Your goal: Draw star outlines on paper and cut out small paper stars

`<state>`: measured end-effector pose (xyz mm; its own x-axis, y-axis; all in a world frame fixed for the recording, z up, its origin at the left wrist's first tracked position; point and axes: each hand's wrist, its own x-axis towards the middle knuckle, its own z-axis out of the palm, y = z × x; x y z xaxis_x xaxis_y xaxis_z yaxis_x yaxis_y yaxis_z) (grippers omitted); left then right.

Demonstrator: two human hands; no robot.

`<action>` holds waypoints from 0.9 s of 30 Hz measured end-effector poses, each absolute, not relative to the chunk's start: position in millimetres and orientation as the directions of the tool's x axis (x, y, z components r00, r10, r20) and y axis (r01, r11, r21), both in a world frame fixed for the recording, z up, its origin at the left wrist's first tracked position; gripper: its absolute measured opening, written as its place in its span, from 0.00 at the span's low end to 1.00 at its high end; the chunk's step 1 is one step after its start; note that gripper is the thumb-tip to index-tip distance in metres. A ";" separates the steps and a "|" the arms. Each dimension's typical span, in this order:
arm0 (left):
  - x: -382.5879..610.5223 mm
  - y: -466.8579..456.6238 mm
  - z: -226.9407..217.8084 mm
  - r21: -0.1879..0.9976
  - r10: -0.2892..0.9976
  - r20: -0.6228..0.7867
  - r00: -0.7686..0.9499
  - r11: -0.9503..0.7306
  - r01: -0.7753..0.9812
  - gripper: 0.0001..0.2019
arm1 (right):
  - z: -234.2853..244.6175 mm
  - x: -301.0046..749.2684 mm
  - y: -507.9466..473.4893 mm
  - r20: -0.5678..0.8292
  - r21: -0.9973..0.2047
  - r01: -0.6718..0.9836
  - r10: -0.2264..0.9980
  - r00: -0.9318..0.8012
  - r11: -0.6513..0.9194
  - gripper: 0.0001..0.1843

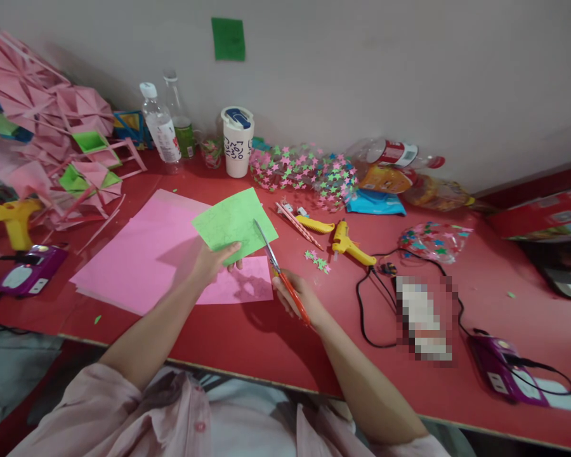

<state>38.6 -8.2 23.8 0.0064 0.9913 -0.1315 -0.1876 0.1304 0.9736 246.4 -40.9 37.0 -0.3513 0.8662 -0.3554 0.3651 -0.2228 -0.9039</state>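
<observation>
My left hand [216,260] grips a sheet of green paper [233,219] by its near edge, thumb on top, above the table. Orange-handled scissors [292,293] are in my right hand [301,297], their blades pointing up and left across the right part of the green sheet. Whether the blades are cutting into it I cannot tell. Beneath my hands lie large pink paper sheets [137,254] and a smaller pink piece [252,289]. Several small green and pink paper stars [318,261] sit to the right of the scissors.
Around the red table [247,343] are a yellow glue gun [349,244] with a black cord, a yellow cutter [316,225], a white cup [238,149], bottles [160,130], star-filled bags [304,168], purple power boxes [507,371] and pink paper structures [52,108] at left.
</observation>
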 end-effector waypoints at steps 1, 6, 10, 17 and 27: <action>38.4 -8.1 23.8 0.974 0.991 -0.131 0.007 0.129 -0.187 0.11 | 37.1 246.5 -41.1 -0.354 -0.903 0.370 0.869 -0.347 -0.220 0.23; 36.1 -8.0 23.7 0.975 0.990 -0.143 0.020 0.144 -0.168 0.12 | 37.5 247.6 -41.3 -0.345 -0.893 0.403 0.878 -0.332 -0.199 0.23; 33.1 -7.0 23.7 0.976 0.986 -0.166 0.031 0.168 -0.140 0.12 | 38.5 247.9 -40.9 -0.344 -0.889 0.415 0.881 -0.326 -0.194 0.23; 29.9 -5.9 23.9 0.972 0.978 -0.191 0.082 0.200 -0.120 0.13 | 37.5 249.4 -40.6 -0.330 -0.897 0.406 0.876 -0.353 -0.175 0.23; 29.6 -6.3 19.9 0.962 0.966 -0.257 0.032 0.259 -0.088 0.15 | 33.7 252.6 -39.9 -0.319 -0.898 0.405 0.891 -0.323 -0.175 0.24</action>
